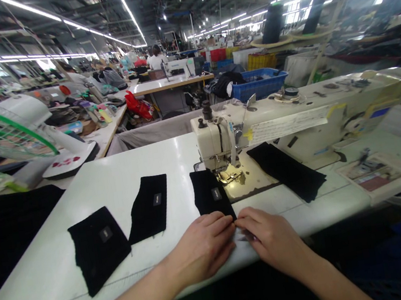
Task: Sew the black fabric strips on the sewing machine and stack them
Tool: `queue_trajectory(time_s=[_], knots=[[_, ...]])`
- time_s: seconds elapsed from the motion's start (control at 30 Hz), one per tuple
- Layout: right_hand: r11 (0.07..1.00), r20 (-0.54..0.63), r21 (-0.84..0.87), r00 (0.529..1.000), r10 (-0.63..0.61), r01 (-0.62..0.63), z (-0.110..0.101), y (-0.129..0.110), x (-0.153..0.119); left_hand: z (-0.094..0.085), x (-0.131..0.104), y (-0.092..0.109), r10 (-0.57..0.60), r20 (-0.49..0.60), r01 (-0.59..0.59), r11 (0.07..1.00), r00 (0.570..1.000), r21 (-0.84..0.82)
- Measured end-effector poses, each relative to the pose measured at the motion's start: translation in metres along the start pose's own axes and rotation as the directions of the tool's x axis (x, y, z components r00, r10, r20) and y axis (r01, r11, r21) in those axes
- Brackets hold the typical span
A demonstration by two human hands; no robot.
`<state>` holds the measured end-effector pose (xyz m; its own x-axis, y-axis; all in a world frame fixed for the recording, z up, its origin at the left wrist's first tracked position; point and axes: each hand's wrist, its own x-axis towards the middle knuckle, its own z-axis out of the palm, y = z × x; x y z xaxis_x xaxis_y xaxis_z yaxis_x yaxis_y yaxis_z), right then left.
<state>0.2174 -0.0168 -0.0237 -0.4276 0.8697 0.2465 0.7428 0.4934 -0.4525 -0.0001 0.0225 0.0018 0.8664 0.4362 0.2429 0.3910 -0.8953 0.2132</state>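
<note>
A black fabric piece [207,189] with a small grey label lies under the front of the sewing machine [216,137], its right edge beside the presser foot [230,176]. At its near corner the fingertips of both hands meet. My left hand [205,243] is closed, its fingers pressed together on the near edge of the fabric. My right hand [271,237] pinches the same corner; a small shiny item shows under its fingers, too hidden to name. Left of these lie two more labelled black pieces, one near [150,206] and one farther left [99,247].
A stack of black fabric [287,171] lies right of the needle, against the machine bed. A tray [377,175] with small tools is set in the table's right side. A green-rimmed fan [2,125] stands at the left. Behind are a blue basket [260,84] and other workstations with people.
</note>
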Motion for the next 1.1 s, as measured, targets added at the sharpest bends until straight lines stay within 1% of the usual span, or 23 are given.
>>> queue_trajectory(time_s=[0.33,0.53,0.67,0.77,0.8,0.83,0.9,0.93,0.97,1.0,1.03,1.1], knots=[[0.997,0.027,-0.075,0.999,0.031,-0.029,-0.002,0.008,0.022,0.002,0.006,-0.022,0.012,-0.017,-0.012,1.0,1.0,0.005],[0.995,0.007,-0.095,1.0,0.023,-0.022,-0.001,0.012,0.031,0.001,0.011,-0.031,0.016,-0.039,-0.016,1.0,0.999,0.012],[0.993,-0.042,-0.112,0.999,0.027,-0.032,0.002,0.015,0.034,-0.001,0.014,-0.038,0.029,-0.038,-0.028,0.999,0.999,0.042],[0.985,-0.142,-0.134,0.986,0.088,-0.107,-0.001,0.022,0.03,-0.002,0.016,-0.043,0.028,-0.039,-0.026,0.998,0.999,0.064],[0.977,-0.202,-0.144,0.971,0.128,-0.159,-0.004,0.026,0.028,-0.003,0.017,-0.045,0.023,-0.035,-0.021,0.998,0.999,0.065],[0.961,-0.274,-0.157,0.945,0.179,-0.228,-0.008,0.03,0.025,-0.003,0.017,-0.046,0.016,-0.032,-0.014,0.998,0.999,0.064],[0.895,-0.412,-0.196,0.862,0.295,-0.4,-0.018,0.041,0.02,-0.003,0.018,-0.05,0.003,-0.025,-0.001,0.998,1.0,0.064],[0.843,-0.463,-0.222,0.814,0.352,-0.491,-0.023,0.046,0.017,-0.003,0.018,-0.052,-0.002,-0.024,0.003,0.998,1.0,0.066],[0.783,-0.491,-0.251,0.771,0.404,-0.57,-0.029,0.052,0.015,-0.003,0.019,-0.054,-0.004,-0.024,0.005,0.998,1.0,0.07],[0.728,-0.495,-0.278,0.743,0.451,-0.627,-0.034,0.057,0.012,-0.002,0.019,-0.056,-0.005,-0.026,0.007,0.997,1.0,0.073],[0.686,-0.486,-0.297,0.723,0.49,-0.664,-0.038,0.062,0.011,-0.002,0.02,-0.058,-0.005,-0.027,0.007,0.997,1.0,0.077],[0.652,-0.458,-0.305,0.707,0.539,-0.695,-0.044,0.071,0.008,-0.001,0.021,-0.062,-0.008,-0.03,0.011,0.996,1.0,0.084]])
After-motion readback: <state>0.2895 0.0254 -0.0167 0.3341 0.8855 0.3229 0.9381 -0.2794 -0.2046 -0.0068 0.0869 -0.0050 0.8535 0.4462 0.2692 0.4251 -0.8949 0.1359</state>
